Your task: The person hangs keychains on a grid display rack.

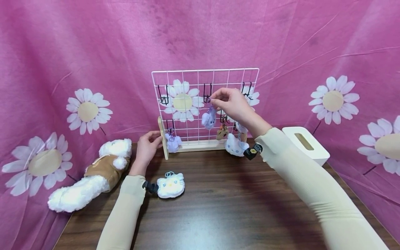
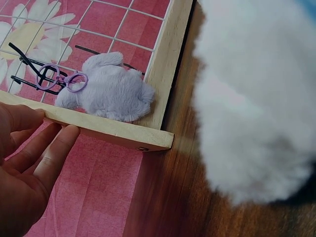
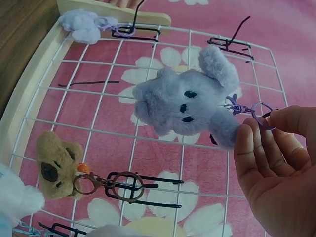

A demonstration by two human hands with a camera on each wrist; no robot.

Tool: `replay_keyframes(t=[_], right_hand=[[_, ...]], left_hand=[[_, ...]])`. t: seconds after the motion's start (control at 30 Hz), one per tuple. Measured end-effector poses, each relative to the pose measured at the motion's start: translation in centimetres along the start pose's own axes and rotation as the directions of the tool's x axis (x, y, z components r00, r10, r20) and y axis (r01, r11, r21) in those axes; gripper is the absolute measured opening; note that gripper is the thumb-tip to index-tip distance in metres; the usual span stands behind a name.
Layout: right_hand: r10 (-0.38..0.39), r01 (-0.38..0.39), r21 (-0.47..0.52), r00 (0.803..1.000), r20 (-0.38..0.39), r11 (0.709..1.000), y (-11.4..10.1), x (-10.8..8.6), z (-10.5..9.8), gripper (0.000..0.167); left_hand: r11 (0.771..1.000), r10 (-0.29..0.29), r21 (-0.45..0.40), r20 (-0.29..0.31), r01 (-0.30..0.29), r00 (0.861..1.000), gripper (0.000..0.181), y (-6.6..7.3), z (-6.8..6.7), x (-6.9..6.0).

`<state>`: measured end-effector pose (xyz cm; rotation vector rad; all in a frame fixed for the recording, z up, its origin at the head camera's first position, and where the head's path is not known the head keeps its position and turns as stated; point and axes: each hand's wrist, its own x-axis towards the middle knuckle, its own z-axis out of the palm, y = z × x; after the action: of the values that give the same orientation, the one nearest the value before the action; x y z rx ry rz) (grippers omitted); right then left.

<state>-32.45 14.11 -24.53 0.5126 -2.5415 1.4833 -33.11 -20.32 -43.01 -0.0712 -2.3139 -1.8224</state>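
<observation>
My right hand [image 1: 231, 102] pinches the ring of a purple plush keychain [image 3: 187, 101] between thumb and forefinger, beside the upper middle black hook [image 1: 207, 93]. Whether the ring is on that hook I cannot tell. The plush hangs in front of a white wire grid rack [image 1: 190, 119]. At the rack's left end, my left hand [image 1: 148, 147] touches the outer side of the wooden upright [image 2: 113, 129] with its fingertips. Near it another purple plush keychain [image 2: 116, 91] hangs on a lower hook. A brown bear keychain [image 3: 58, 165] hangs on a hook, lower right of centre.
A white cat-faced plush [image 1: 171, 186] lies on the table beside my left wrist. Another white plush [image 1: 235, 145] is near my right wrist strap. A white dog plush in brown [image 1: 107, 170] lies at left; a white tissue box [image 1: 306, 144] stands at right. The upper left hook [image 1: 163, 95] holds nothing.
</observation>
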Motion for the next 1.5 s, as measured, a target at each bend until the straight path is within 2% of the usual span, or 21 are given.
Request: replay_keyframes(t=[0.23,0.47,1.07,1.5], right_hand=[[-0.003,0.004,0.014,1.000,-0.008,1.000,0.5,0.7,0.5,0.014],[0.027,-0.027,0.027,0.999,-0.020,0.999,1.1,1.3,0.5,0.016],[0.038,-0.049,-0.096,0.993,-0.111,0.994,1.1,2.4,1.0,0.015],[0.039,-0.057,-0.157,0.992,-0.118,0.986,0.9,2.4,1.0,0.016]], left_hand=[[1.000,-0.004,0.000,-0.004,0.004,1.000,0.034,0.0,-0.1,-0.1],[1.000,-0.001,0.008,-0.005,0.001,1.000,0.034,0.0,0.0,0.0],[1.000,0.006,0.021,-0.012,-0.006,1.000,0.034,0.0,0.0,0.0],[1.000,0.018,0.007,-0.005,-0.018,1.000,0.033,-0.3,0.0,0.2]])
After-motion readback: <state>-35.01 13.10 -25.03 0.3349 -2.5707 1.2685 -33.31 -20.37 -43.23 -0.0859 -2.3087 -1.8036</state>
